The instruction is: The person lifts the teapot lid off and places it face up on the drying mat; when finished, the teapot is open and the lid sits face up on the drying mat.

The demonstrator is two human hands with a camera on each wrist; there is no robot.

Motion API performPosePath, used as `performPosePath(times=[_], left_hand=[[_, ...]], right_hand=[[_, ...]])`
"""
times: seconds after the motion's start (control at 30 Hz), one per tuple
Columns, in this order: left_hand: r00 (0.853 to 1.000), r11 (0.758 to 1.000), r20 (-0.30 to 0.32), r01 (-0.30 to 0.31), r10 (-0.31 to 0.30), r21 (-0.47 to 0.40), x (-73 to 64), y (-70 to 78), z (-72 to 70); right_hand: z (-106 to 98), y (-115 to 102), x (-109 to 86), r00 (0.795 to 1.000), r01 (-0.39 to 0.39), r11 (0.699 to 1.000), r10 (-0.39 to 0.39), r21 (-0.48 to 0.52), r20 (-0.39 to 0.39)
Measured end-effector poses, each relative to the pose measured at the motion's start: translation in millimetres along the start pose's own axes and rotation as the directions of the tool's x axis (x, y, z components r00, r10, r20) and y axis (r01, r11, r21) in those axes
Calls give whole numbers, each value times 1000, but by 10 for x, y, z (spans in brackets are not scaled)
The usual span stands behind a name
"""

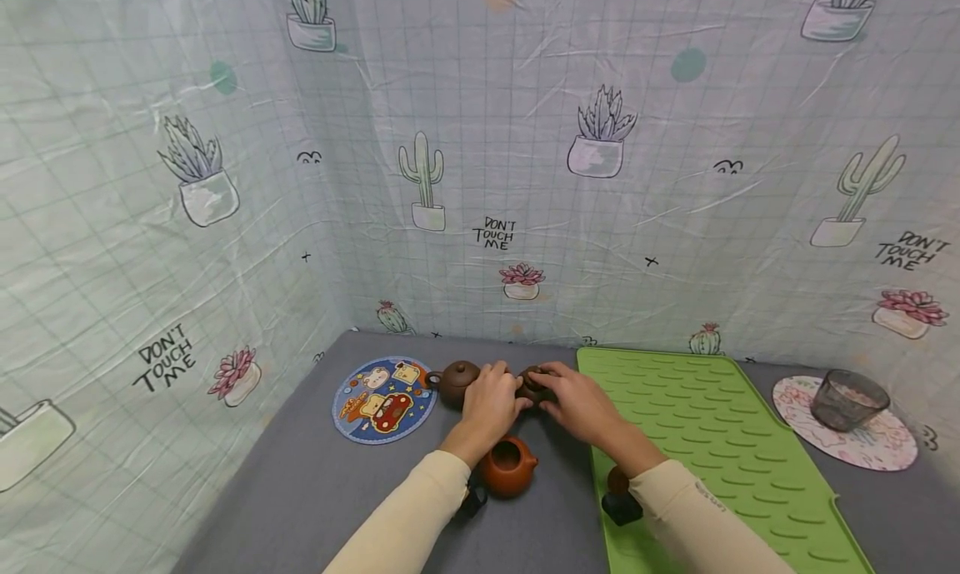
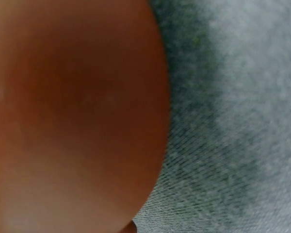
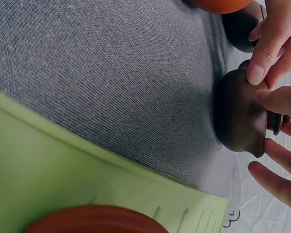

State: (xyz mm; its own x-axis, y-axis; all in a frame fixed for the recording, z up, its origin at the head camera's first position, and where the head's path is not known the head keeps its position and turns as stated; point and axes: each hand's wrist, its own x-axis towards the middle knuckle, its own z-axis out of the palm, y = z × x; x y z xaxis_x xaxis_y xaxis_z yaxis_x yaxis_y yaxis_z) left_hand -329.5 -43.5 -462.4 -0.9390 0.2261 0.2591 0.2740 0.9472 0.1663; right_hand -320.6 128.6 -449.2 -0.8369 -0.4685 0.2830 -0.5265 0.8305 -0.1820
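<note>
A dark brown teapot stands on the grey cloth, between both hands. My left hand grips it at the handle side, thumb on its body. From the other side my right hand holds the dark lid on top, its thumb near the pot's shoulder and its other fingers spread around the spout side. Just left of my left hand is another dark brown teapot with its lid on. Nearer me sits an orange-red teapot, its top uncovered. Its rounded side fills much of the left wrist view, blurred.
To the right lies a green ridged mat, with a reddish-brown round thing over it, partly visible. A cartoon round mat is at left. At far right a dark translucent cup stands on a pink floral mat.
</note>
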Motion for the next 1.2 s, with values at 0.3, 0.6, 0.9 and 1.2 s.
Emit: performPosePath(times=[0.3,0.6,0.9,1.2], left_hand=[[1000,1000,1,-11,11,10,23,9,18],[1000,999,3,-27,27,27,32,-4,12],[999,999,3,-36,36,27,35,-14,7],[1000,1000,-6,-25,25,-6,10,-9,-15]], right_hand=[[-70,35,20,1000,-23,999,22,48,18],[-200,61,22,998,-7,1000,8,21,-62],[-417,46,-27,988,38,999,-39,-10,-153],[-644,107,-145,977,69,997,-63,23,-205]])
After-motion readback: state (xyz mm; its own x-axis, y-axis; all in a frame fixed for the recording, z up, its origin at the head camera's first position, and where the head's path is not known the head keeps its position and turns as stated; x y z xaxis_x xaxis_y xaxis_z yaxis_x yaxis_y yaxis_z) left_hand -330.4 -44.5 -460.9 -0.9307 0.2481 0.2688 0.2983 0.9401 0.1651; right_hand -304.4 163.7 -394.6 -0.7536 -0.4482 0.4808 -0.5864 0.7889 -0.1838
